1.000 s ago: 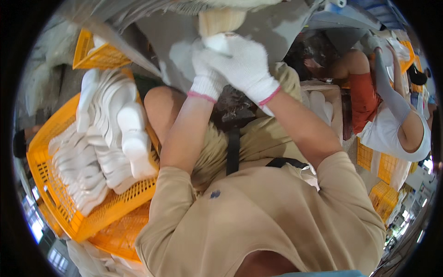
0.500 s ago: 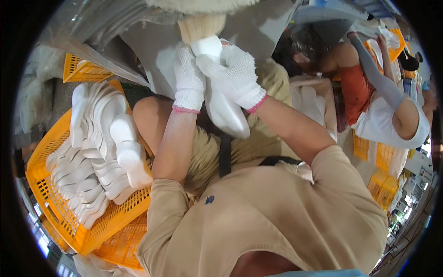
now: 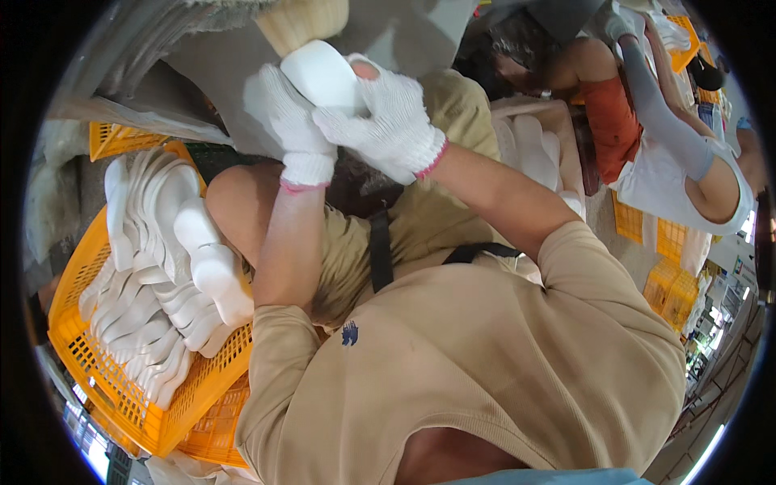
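Both my hands wear white knit gloves with pink cuffs. My left hand (image 3: 297, 121) and my right hand (image 3: 388, 117) are closed around a white shoe sole (image 3: 325, 74) from its two sides. The sole's broad rounded end faces up toward a pale tan cylindrical head (image 3: 305, 23) at the top; whether they touch I cannot tell. A fingertip shows bare through the right glove. My hands hide most of the rest of the sole.
To my left stands a yellow crate (image 3: 174, 424) with several white soles (image 3: 153, 218) stacked in it. A pinkish bin (image 3: 572, 153) of white pieces is on my right. Beyond it sits a co-worker in orange shorts (image 3: 613, 121). A grey machine panel (image 3: 404, 36) rises ahead.
Both hands have shifted up and left in view with the sole. The sole has turned: its long lower part, visible before, is now hidden, and its broad end shows more.
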`<state>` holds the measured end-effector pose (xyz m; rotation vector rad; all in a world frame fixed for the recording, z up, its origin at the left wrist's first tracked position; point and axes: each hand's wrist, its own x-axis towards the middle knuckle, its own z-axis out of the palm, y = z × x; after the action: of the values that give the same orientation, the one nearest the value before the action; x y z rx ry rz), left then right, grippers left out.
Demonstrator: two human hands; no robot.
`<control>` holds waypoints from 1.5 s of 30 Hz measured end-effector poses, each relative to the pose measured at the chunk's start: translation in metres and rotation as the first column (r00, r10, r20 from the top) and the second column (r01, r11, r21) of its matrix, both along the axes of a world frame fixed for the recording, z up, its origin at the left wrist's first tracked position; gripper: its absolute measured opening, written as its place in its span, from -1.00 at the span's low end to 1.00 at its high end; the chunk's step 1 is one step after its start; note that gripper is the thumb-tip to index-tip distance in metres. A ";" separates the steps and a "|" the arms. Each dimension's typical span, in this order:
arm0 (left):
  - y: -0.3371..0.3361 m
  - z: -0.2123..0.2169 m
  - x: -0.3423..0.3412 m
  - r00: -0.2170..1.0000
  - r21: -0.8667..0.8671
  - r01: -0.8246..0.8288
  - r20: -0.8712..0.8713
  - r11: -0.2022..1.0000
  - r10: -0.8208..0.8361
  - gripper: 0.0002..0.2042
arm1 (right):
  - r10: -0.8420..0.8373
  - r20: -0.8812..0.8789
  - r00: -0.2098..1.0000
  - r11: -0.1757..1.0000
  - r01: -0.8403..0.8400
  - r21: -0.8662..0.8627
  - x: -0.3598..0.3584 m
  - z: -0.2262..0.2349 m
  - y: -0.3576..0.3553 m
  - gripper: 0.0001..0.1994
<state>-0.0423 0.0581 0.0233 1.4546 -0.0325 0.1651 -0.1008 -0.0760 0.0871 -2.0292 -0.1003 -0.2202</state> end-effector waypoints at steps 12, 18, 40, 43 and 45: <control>-0.024 0.000 0.024 0.904 -0.726 -0.044 -0.322 0.686 -0.283 -0.67 | 0.384 -0.481 0.788 0.838 -0.079 0.540 0.000 0.047 -0.004 -0.46; -0.017 -0.006 0.022 0.924 -0.588 -0.156 -0.371 0.794 -0.093 -0.63 | 0.449 -0.580 0.680 0.717 0.114 0.688 0.022 0.053 -0.014 -0.60; 0.245 0.108 -0.076 0.789 0.683 -0.611 0.489 0.400 0.371 -0.61 | -0.635 -0.508 0.582 0.669 0.085 -0.739 -0.335 -0.041 -0.302 -0.41; 0.328 0.115 -0.013 0.911 0.919 -0.370 0.387 0.137 -0.143 -0.55 | -0.695 -0.357 0.623 0.558 0.155 -0.815 -0.331 -0.038 -0.321 -0.39; 0.363 0.110 -0.009 0.951 0.889 -0.307 0.274 0.339 0.144 -0.54 | -0.636 -0.301 0.711 0.673 0.321 -0.666 -0.291 -0.032 -0.312 -0.45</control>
<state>-0.0514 0.4213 0.1334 2.6294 -0.0465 0.5644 -0.3916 -0.3880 0.0549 -2.6209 0.8585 0.0381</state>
